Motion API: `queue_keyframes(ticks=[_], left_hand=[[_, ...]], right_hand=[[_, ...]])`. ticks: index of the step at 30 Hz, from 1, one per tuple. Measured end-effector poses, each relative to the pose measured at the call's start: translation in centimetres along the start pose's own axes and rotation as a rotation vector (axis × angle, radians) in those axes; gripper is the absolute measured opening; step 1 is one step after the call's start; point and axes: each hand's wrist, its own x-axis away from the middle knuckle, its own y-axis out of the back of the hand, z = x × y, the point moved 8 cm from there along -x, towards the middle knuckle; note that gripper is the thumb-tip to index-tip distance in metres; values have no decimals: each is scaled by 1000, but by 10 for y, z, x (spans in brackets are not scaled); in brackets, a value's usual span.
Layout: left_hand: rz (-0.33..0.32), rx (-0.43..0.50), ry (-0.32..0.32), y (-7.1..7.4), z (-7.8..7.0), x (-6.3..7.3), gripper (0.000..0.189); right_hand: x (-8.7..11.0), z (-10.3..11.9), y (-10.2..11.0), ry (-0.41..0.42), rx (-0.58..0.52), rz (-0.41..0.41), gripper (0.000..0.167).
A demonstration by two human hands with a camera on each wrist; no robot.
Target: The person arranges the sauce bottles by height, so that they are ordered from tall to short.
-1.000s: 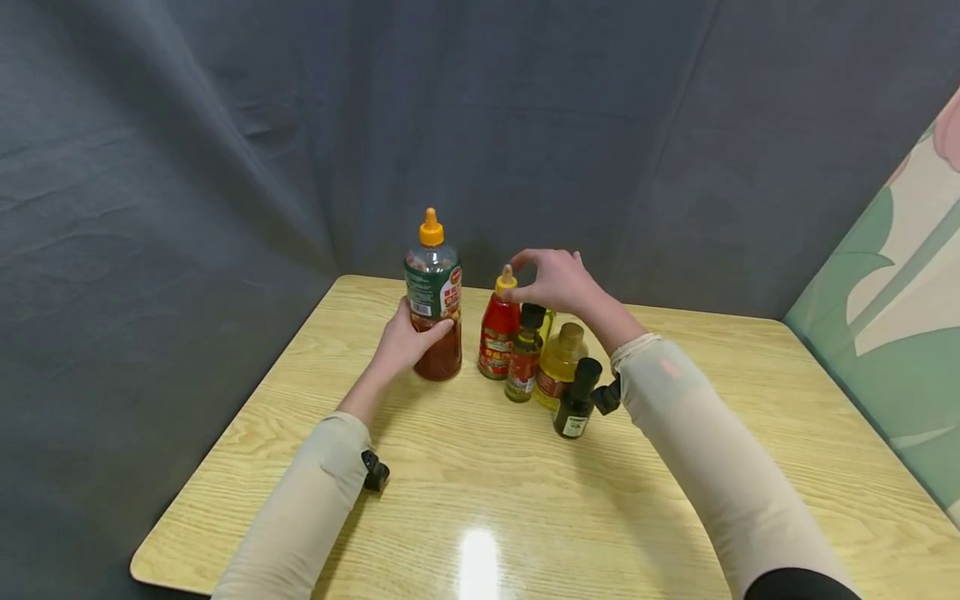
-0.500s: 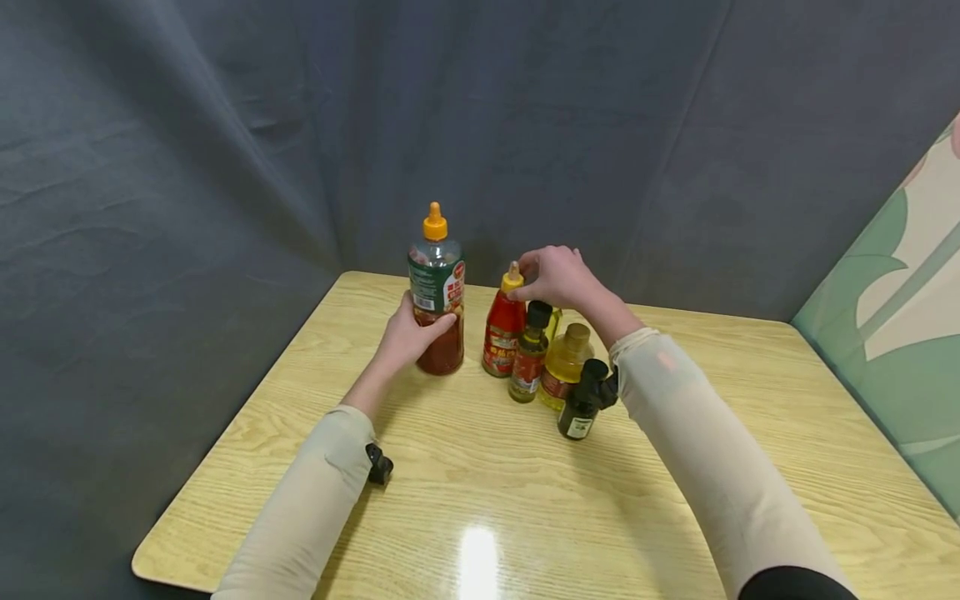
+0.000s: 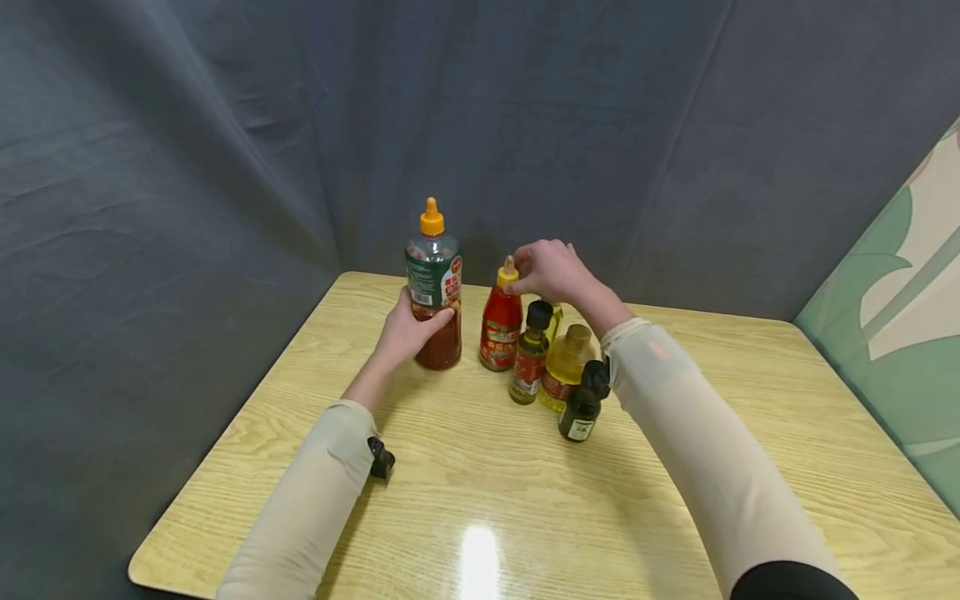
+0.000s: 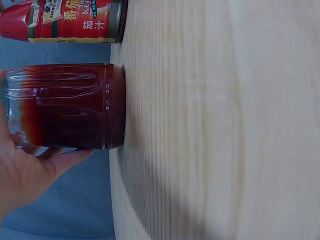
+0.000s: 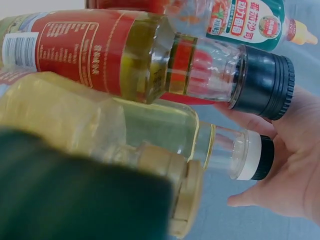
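Note:
On the left stands a large ketchup bottle (image 3: 433,275) with an orange nozzle cap and green label. My left hand (image 3: 405,335) grips its side, thumb across the front. In the left wrist view the bottle's dark red base (image 4: 70,107) sits right at the tabletop, upright. Beside it is a smaller red ketchup bottle (image 3: 500,329) with a yellow cap. My right hand (image 3: 553,271) reaches over from the right and holds it near the cap between thumb and fingers. In the right wrist view, oil bottles hide much of that grip.
Close right of the small ketchup stand a black-capped oil bottle (image 3: 528,367), a slim pale oil bottle (image 5: 160,125), a yellow oil bottle (image 3: 566,362) and a small dark bottle (image 3: 580,412). My right forearm passes over them. A grey curtain (image 3: 480,125) hangs behind the table.
Both ketchup bottles have shifted slightly toward the back of the table, each with its hand. The gap between the small ketchup and the black-capped oil bottle has widened a little.

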Motion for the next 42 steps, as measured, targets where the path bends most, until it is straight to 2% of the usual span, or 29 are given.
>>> queue_keyframes(ticks=[11,19,30,42], left_hand=[[-1,-6,35,3,5,-8,84],[-2,-22,62,4,10,-15,84],[31,-4,80,2,11,-21,84],[35,16,71,3,14,-24,85]], right_hand=[[-4,2,-3,-7,-4,3,41],[-8,1,-9,-30,-46,-2,40],[-12,-1,-9,-76,-29,-33,39],[-13,-2,-15,-97,-81,-25,38]])
